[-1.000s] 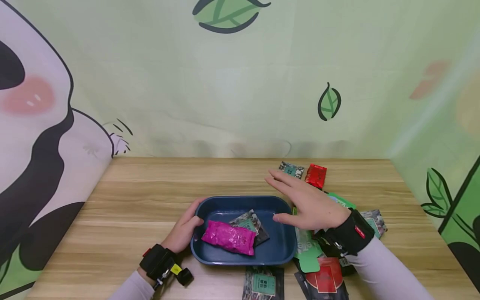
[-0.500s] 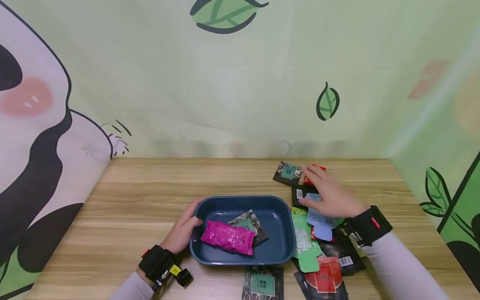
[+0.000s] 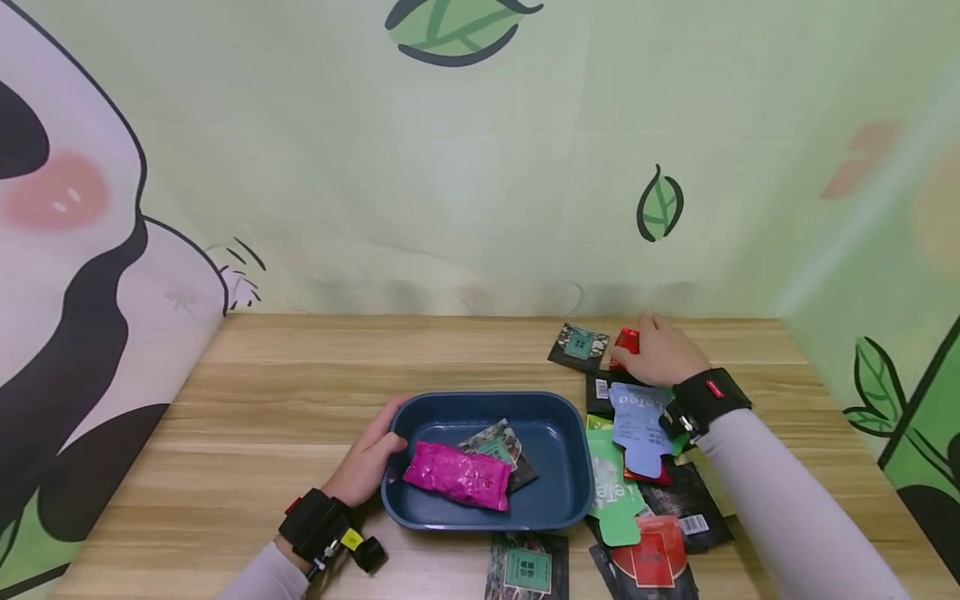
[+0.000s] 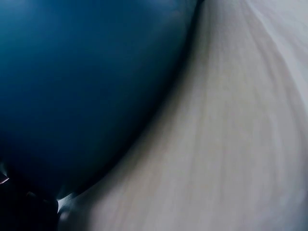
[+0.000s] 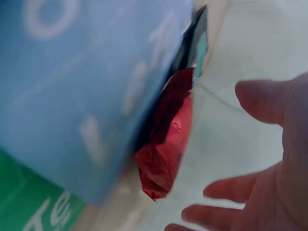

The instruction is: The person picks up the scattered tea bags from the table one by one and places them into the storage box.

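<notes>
Your spread right hand [image 3: 663,353] has reached shiny red packet [image 3: 627,340] beyond blue rectangular tray [image 3: 558,467]: looks graspable; left hand [image 3: 366,457] grips tray.

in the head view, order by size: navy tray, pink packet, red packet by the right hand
1. Navy tray
2. Pink packet
3. Red packet, partly hidden by the right hand

Soft, even light fills the head view, with glints on the pink packet [image 3: 459,476] near the left grip [image 3: 365,458]. The left wrist view is dim, the blue tray [image 4: 86,86] beside that grip blurred. In the right wrist view, the red packet [image 5: 166,139] near the right grip [image 5: 269,159] looks crisper than the hazy blue packaging [image 5: 86,96] beyond.
</notes>
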The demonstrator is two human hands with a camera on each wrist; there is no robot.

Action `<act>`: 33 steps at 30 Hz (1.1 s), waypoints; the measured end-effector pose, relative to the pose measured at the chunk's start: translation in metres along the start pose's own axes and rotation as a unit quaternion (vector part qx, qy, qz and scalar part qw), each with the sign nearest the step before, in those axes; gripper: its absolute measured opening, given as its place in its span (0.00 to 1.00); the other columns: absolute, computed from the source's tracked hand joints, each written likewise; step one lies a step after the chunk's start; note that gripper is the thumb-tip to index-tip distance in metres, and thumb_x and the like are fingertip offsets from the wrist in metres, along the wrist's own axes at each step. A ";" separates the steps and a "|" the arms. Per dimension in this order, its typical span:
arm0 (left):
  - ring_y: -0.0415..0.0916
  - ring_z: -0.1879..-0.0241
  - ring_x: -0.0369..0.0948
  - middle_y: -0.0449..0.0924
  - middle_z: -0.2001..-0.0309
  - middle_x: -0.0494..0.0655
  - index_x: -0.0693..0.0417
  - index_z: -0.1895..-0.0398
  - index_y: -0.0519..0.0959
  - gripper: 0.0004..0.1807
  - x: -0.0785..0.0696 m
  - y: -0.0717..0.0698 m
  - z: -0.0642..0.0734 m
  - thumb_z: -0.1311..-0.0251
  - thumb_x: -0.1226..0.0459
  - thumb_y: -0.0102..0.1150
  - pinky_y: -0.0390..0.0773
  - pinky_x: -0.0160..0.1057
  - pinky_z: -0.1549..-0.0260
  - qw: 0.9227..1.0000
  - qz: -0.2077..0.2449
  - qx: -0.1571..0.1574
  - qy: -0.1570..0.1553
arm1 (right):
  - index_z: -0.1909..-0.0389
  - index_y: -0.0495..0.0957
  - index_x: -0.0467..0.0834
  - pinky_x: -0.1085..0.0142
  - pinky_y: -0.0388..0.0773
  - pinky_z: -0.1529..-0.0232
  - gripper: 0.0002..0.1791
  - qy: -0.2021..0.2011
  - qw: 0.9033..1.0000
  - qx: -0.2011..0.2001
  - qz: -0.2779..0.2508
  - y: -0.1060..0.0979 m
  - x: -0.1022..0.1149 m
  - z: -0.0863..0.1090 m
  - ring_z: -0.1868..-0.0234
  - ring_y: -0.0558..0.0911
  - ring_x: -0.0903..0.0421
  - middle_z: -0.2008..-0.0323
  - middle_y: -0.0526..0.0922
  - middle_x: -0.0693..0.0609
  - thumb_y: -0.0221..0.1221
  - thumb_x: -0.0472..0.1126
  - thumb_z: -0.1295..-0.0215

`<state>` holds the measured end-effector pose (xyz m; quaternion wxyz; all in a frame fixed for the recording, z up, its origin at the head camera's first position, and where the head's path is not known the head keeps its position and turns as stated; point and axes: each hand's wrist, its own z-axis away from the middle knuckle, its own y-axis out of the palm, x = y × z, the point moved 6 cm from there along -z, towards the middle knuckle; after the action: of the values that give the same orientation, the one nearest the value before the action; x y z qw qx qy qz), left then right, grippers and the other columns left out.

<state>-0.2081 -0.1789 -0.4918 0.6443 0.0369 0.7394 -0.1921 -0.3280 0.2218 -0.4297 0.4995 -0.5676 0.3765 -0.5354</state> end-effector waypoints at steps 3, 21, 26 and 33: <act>0.66 0.33 0.48 0.68 0.31 0.51 0.51 0.28 0.64 0.34 0.000 0.000 0.000 0.41 0.72 0.40 0.63 0.35 0.36 1.000 0.001 -0.002 -0.004 | 0.35 0.62 0.24 0.44 0.74 0.46 0.46 0.040 0.999 0.017 0.005 0.004 -0.002 -0.008 0.51 0.75 0.35 0.42 0.69 0.27 0.48 0.63 0.34; 0.65 0.33 0.48 0.67 0.30 0.49 0.48 0.27 0.64 0.33 0.002 0.000 0.000 0.39 0.71 0.39 0.63 0.45 0.35 1.000 -0.005 -0.003 -0.016 | 0.84 0.70 0.42 0.60 0.65 0.74 0.17 0.022 0.999 0.024 0.036 0.018 0.004 -0.018 0.75 0.71 0.50 0.78 0.69 0.48 0.56 0.48 0.41; 0.65 0.33 0.48 0.67 0.30 0.49 0.48 0.27 0.64 0.33 0.003 0.001 0.000 0.39 0.71 0.39 0.60 0.53 0.34 1.000 0.001 -0.004 -0.018 | 0.76 0.72 0.39 0.60 0.65 0.75 0.16 0.023 0.999 0.013 0.020 0.011 0.003 -0.016 0.74 0.72 0.49 0.77 0.70 0.46 0.58 0.49 0.43; 0.65 0.33 0.48 0.67 0.30 0.48 0.47 0.27 0.64 0.34 0.002 0.000 0.001 0.39 0.71 0.39 0.63 0.47 0.35 1.000 -0.001 -0.005 -0.018 | 0.47 0.75 0.31 0.54 0.75 0.67 0.29 -0.024 0.999 -0.046 -0.010 -0.018 0.018 0.003 0.65 0.74 0.44 0.61 0.76 0.38 0.59 0.49 0.43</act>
<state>-0.2074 -0.1799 -0.4940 0.6575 0.0291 0.7286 -0.1897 -0.3248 0.2091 -0.4081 0.4763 -0.6068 0.3824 -0.5086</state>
